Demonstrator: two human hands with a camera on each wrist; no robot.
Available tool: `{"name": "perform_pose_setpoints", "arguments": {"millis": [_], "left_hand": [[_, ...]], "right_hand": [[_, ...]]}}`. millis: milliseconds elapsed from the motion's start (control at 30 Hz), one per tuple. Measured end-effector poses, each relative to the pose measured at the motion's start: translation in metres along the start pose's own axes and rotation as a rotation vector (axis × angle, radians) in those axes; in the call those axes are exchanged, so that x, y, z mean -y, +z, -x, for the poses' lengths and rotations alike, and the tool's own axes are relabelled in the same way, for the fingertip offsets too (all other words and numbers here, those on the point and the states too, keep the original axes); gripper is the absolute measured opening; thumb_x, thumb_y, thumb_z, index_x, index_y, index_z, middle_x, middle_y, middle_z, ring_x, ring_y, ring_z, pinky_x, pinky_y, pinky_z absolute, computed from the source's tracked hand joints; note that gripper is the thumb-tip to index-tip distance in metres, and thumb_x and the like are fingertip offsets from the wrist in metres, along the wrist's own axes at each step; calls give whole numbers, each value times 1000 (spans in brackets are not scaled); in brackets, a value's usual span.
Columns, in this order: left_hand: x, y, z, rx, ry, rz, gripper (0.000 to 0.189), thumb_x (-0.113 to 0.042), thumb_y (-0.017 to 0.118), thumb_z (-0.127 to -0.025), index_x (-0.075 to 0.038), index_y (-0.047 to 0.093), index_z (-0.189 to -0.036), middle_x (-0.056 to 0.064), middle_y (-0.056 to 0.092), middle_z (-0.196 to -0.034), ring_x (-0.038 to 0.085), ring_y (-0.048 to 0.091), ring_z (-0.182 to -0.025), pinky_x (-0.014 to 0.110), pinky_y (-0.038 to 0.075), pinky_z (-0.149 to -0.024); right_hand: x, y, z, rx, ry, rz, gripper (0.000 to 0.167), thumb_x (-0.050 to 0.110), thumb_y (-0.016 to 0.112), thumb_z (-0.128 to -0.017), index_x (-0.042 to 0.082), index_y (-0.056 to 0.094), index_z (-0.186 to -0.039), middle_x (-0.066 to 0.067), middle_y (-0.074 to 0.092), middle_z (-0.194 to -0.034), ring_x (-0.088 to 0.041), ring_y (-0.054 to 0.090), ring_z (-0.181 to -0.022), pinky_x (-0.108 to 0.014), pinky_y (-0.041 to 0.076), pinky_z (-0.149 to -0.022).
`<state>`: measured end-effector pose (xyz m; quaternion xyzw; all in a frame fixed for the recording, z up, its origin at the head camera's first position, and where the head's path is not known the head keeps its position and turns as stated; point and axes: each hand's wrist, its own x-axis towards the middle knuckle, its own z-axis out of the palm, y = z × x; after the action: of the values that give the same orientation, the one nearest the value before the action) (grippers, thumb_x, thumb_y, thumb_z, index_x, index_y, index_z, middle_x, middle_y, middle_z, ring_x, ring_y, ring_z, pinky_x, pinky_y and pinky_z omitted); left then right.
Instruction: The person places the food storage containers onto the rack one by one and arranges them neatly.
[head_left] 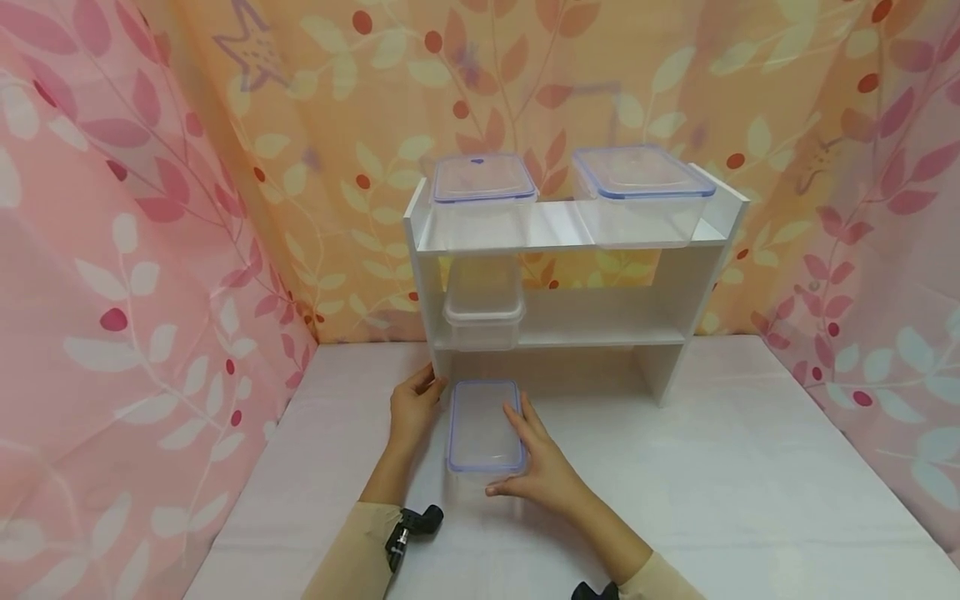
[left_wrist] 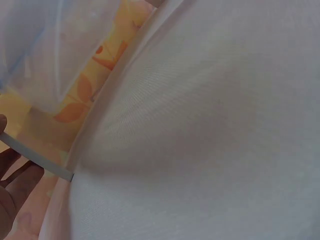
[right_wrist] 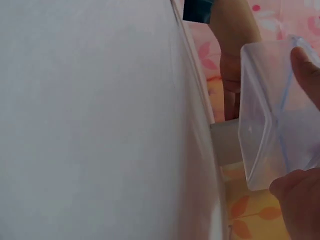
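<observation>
My left hand (head_left: 411, 412) pinches the lower front edge of the white shelf rack's left side panel (left_wrist: 40, 157), thumb on one face and fingers on the other. My right hand (head_left: 551, 468) holds a clear plastic food container (head_left: 486, 425) with a blue-edged lid. The thumb sits at the container's near end while the fingers lie along its right side. In the head view it is in front of the rack's bottom opening, just right of my left hand. The right wrist view shows the container's clear underside (right_wrist: 257, 120) close above the white cloth.
Two larger blue-edged containers, a left one (head_left: 483, 179) and a right one (head_left: 645, 175), stand on the rack's top shelf. A smaller container with a whitish lid (head_left: 483, 287) is on the middle shelf (head_left: 600, 333). White cloth (head_left: 750, 500) covers the table; patterned curtains (head_left: 360, 75) surround it.
</observation>
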<state>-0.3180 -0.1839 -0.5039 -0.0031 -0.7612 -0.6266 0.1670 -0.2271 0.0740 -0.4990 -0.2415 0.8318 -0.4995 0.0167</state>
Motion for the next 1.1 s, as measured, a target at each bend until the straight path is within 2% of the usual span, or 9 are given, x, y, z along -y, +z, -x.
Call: {"name": "perform_pose_setpoints", "arguments": {"millis": [67, 233, 533, 800, 900, 1033, 1100], "left_hand": [[1, 1, -1, 1, -8, 5, 43, -16, 73, -97, -4, 64, -137, 14, 66, -136, 32, 69, -117, 34, 61, -90], [1, 4, 0, -1, -14, 12, 42, -18, 72, -98, -3, 64, -137, 14, 69, -133, 29, 70, -115, 29, 61, -87], [-1, 3, 3, 9, -14, 29, 45, -19, 69, -98, -1, 62, -139, 17, 68, -133, 27, 71, -114, 30, 61, -86], [1, 2, 0, -9, 2, 2, 42, -17, 73, -96, -4, 66, -135, 14, 69, -132, 28, 71, -114, 28, 61, -87], [1, 1, -1, -4, 3, 18, 43, -16, 74, -96, -4, 66, -136, 13, 69, -132, 27, 70, -115, 27, 61, -86], [2, 1, 0, -4, 4, 26, 45, -17, 75, -96, -4, 64, -137, 14, 70, -131, 28, 70, -115, 27, 61, -84], [2, 0, 0, -8, -4, 24, 45, -17, 75, -95, -4, 64, -137, 14, 70, -130, 27, 70, -114, 27, 61, -83]], "right_hand": [[6, -2, 1, 2, 4, -10, 126, 36, 98, -65, 27, 22, -165, 3, -7, -172, -34, 5, -158, -63, 21, -122], [20, -6, 3, 11, -28, -25, 125, 42, 98, -63, 30, 24, -164, 0, -3, -174, -33, 8, -158, -65, 22, -121], [48, -17, 8, 32, -68, -16, 125, 43, 99, -61, 29, 27, -163, 8, -3, -172, -31, 9, -158, -62, 25, -122], [55, -39, 20, 7, -133, -15, 124, 44, 98, -61, 28, 29, -163, 3, 0, -173, -36, 10, -157, -67, 26, -119], [56, -48, 24, -2, -149, -30, 124, 45, 97, -61, 26, 30, -163, 3, 0, -173, -37, 10, -157, -68, 25, -118], [57, -60, 27, -11, -153, -16, 124, 48, 96, -61, 25, 29, -163, 5, 0, -173, -36, 10, -157, -60, 28, -119], [56, -66, 30, -13, -155, -8, 124, 49, 96, -61, 26, 29, -163, 6, 1, -173, -36, 11, -157, -46, 32, -120]]}}
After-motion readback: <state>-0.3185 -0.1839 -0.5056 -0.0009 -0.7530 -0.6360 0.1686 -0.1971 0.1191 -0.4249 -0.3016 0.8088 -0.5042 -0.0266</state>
